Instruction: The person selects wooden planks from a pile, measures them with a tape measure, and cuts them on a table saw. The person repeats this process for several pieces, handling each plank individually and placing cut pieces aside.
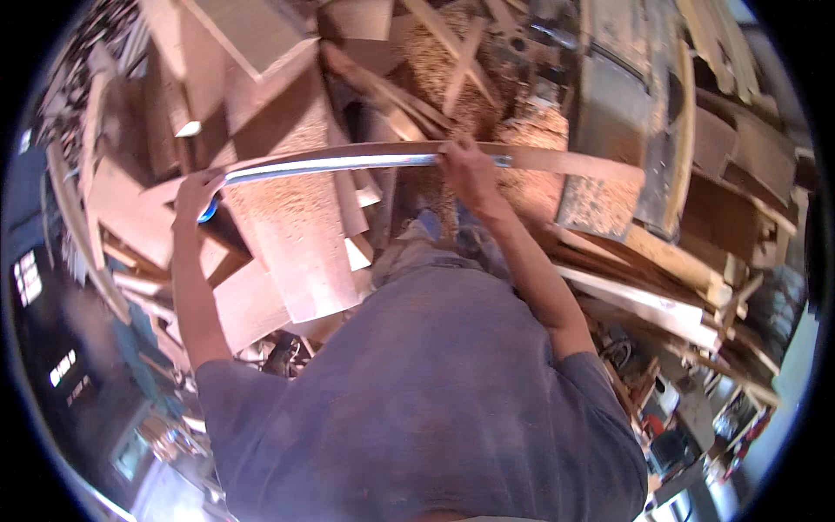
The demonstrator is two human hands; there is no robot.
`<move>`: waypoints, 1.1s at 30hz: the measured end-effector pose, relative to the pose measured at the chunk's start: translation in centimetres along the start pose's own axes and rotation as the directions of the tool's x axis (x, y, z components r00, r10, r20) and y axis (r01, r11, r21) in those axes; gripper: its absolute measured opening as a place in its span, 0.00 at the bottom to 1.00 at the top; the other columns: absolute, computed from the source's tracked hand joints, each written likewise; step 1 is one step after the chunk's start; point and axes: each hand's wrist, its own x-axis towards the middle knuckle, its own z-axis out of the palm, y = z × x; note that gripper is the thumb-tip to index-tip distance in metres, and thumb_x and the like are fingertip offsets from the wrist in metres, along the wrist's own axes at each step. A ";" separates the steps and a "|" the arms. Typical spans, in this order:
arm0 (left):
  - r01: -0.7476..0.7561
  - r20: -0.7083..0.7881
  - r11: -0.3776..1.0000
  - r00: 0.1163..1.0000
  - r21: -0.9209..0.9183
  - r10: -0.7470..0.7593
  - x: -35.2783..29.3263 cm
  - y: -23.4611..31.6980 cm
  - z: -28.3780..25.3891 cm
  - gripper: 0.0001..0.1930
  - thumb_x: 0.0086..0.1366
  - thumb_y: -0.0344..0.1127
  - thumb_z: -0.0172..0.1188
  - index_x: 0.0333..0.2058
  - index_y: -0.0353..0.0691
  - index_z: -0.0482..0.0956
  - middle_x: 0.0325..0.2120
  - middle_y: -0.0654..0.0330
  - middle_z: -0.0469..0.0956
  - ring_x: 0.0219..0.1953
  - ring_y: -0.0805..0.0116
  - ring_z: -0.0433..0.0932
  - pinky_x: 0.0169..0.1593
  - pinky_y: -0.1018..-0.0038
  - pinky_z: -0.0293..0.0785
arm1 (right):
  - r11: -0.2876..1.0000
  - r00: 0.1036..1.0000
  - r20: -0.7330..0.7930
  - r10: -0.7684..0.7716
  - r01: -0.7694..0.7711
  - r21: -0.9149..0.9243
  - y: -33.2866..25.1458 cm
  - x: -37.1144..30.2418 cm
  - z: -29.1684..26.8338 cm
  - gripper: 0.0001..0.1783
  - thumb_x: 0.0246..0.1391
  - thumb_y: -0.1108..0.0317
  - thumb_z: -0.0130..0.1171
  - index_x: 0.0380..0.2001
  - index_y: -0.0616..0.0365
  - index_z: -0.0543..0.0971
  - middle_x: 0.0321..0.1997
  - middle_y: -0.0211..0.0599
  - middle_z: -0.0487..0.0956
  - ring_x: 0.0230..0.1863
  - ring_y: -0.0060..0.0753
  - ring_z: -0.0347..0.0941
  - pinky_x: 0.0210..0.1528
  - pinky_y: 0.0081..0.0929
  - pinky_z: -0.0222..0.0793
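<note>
A long, narrow wooden board lies crosswise in front of me, raised above the wood pile. Along its near edge runs the pale, shiny blade of a tape measure. Closed around the board's left part and the start of the blade is my left hand. A bit of blue casing shows below its fingers; the rest is hidden by the palm. My right hand pinches the blade against the board right of the middle. The blade's end sticks out a little past that hand, and the board reaches farther right.
Wide wooden panels strewn with sawdust lean below the board. A heap of sawdust sits ahead, beside a dusty metal machine bed. Stacked planks fill the right side, and offcuts are piled at the far left.
</note>
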 end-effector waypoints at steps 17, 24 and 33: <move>0.187 -0.036 0.982 0.982 -0.010 -0.187 -0.6 1.4 -0.9 0.22 0.58 0.57 0.68 0.33 0.40 0.88 0.30 0.52 0.85 0.36 0.56 0.85 0.43 0.62 0.77 | 0.976 0.995 0.062 -0.077 0.062 0.210 -7.6 4.4 3.6 0.11 0.56 0.61 0.68 0.36 0.55 0.81 0.34 0.46 0.80 0.34 0.47 0.80 0.36 0.40 0.75; 0.266 0.035 0.964 0.963 0.002 -0.266 -0.8 1.7 -1.0 0.21 0.59 0.58 0.67 0.36 0.45 0.89 0.36 0.54 0.86 0.42 0.54 0.85 0.51 0.60 0.78 | 0.867 0.884 0.457 0.099 -0.301 0.396 -16.0 9.4 9.3 0.19 0.51 0.55 0.67 0.33 0.63 0.86 0.30 0.47 0.85 0.29 0.34 0.82 0.36 0.35 0.76; 0.266 -0.033 0.961 0.963 -0.073 -0.268 -1.0 1.1 -0.4 0.21 0.57 0.57 0.69 0.34 0.43 0.88 0.34 0.53 0.87 0.40 0.54 0.85 0.49 0.60 0.79 | 0.938 0.877 0.479 0.033 -0.193 0.289 -20.2 11.5 14.7 0.20 0.49 0.51 0.63 0.28 0.60 0.86 0.23 0.42 0.85 0.26 0.37 0.82 0.33 0.35 0.76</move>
